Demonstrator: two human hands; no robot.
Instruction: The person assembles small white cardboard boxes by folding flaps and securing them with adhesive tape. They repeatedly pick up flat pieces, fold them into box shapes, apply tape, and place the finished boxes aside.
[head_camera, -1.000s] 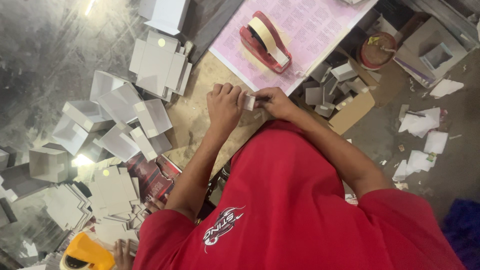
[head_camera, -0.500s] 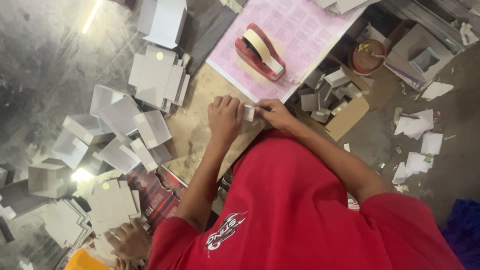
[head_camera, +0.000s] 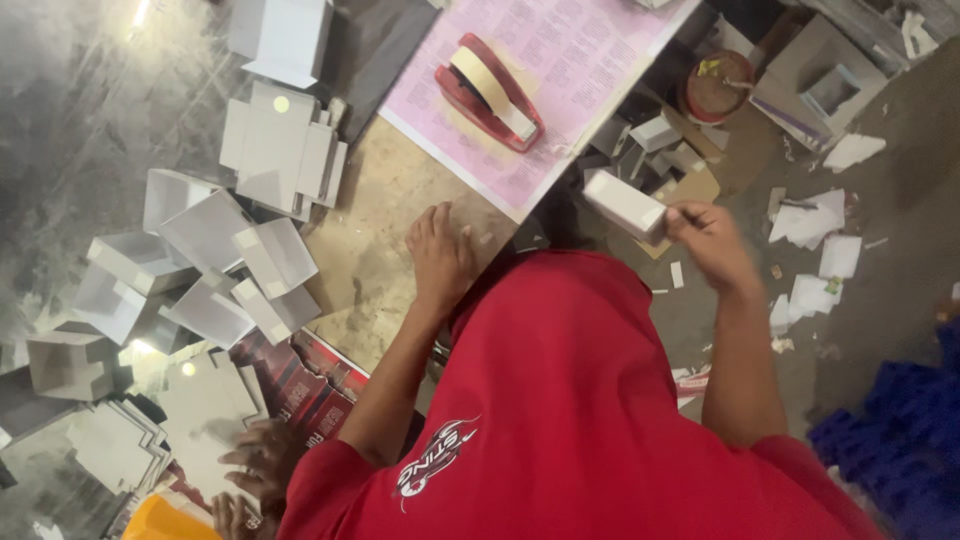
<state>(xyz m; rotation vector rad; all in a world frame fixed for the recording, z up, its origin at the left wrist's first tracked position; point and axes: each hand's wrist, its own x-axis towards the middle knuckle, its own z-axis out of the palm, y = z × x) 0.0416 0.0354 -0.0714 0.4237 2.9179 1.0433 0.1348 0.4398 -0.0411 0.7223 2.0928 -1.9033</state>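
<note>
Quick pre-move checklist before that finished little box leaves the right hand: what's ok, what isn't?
1. Right hand grips small white box: ok.
2. Box looks closed and square: ok on the visible faces; the far side cannot tell.
3. Left hand free, resting flat on the wooden board: ok.
4. Tape dispenser within reach on the pink sheet: ok.
5. Unfolded box blanks to the left: ok.
6. Floor on the right free of paper scraps: not ok.

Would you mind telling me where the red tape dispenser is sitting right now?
In the head view, the red tape dispenser lies on the pink printed sheet near the top centre, beyond the left hand flat on the wooden board.
</note>
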